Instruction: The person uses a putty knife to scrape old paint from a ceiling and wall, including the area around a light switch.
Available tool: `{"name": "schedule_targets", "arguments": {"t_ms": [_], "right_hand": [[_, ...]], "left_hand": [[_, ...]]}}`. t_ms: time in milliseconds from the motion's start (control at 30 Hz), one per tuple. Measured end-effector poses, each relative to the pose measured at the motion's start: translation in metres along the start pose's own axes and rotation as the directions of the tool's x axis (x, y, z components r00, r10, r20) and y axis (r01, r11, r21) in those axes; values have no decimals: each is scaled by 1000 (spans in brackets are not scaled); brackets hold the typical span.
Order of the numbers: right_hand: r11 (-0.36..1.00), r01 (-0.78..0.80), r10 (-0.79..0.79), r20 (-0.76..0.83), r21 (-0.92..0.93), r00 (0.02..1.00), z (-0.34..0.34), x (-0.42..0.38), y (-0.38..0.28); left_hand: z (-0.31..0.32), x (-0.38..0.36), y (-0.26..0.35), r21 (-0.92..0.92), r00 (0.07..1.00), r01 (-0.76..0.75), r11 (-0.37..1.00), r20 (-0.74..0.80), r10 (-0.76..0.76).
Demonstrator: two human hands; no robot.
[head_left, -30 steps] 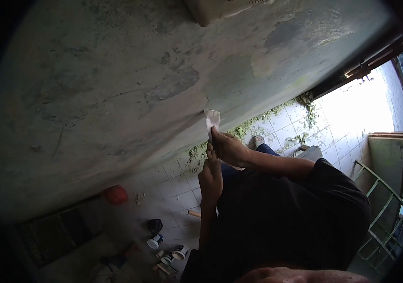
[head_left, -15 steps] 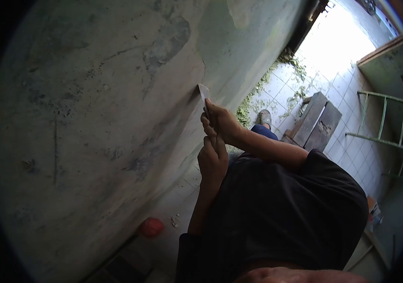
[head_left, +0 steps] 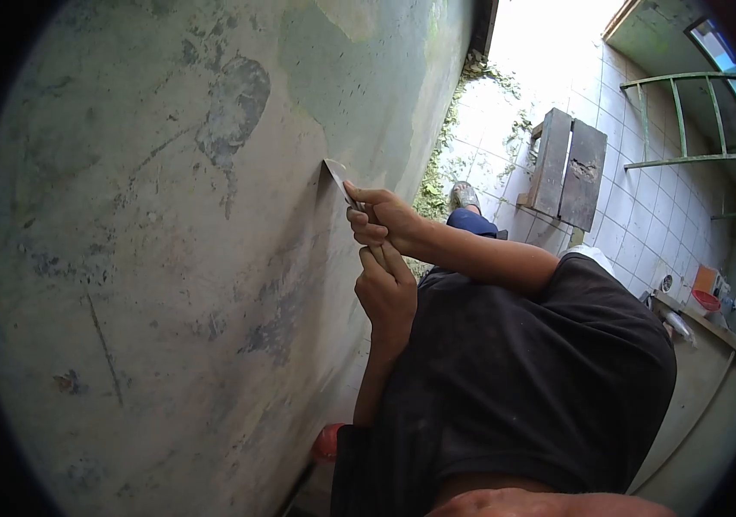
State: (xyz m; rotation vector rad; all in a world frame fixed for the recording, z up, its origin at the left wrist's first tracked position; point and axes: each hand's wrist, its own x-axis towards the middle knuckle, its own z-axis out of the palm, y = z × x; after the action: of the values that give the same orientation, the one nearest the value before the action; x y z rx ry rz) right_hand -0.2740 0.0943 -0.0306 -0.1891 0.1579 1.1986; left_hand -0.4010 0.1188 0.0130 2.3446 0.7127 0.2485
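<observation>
In the head view, my right hand [head_left: 388,221] is closed around a scraper [head_left: 336,178] with a flat metal blade. The blade's edge meets the worn plaster wall [head_left: 170,284], close to a border of pale green paint. My left hand [head_left: 388,293] is closed just below the right one, its fingers around the lower end of the scraper's grip and against the right hand's fingers. Both hands cover most of the handle.
A wooden bench [head_left: 553,168] stands on the white tiled floor [head_left: 626,224]. Peeled paint flakes [head_left: 434,185] lie along the wall's foot. To the right is a green metal frame [head_left: 695,159]. A red object [head_left: 327,442] sits low by the wall.
The view has swung, so the wall and bench appear further left. The blade now leans more to the left in view, still at the wall. Both hands keep their grip.
</observation>
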Motion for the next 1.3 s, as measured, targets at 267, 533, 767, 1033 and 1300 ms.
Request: {"name": "schedule_targets", "arguments": {"t_ms": [267, 533, 767, 1033, 1300], "right_hand": [[1000, 11, -12, -19, -19, 1000, -6, 7, -4], [995, 0, -5, -48, -100, 999, 3, 6, -6], [994, 110, -99, -247, 29, 964, 14, 3, 7], [998, 14, -19, -98, -53, 995, 15, 1, 8], [997, 17, -8, -125, 72, 992, 24, -1, 2]], "left_hand": [[-1, 10, -5, 2, 999, -12, 1000, 36, 12], [0, 19, -18, 68, 998, -54, 996, 25, 53], [-29, 16, -2, 204, 993, -75, 976, 102, 55], [-16, -2, 3, 110, 999, -3, 994, -33, 6], [-19, 2, 16, 95, 997, -16, 995, -77, 24]]}}
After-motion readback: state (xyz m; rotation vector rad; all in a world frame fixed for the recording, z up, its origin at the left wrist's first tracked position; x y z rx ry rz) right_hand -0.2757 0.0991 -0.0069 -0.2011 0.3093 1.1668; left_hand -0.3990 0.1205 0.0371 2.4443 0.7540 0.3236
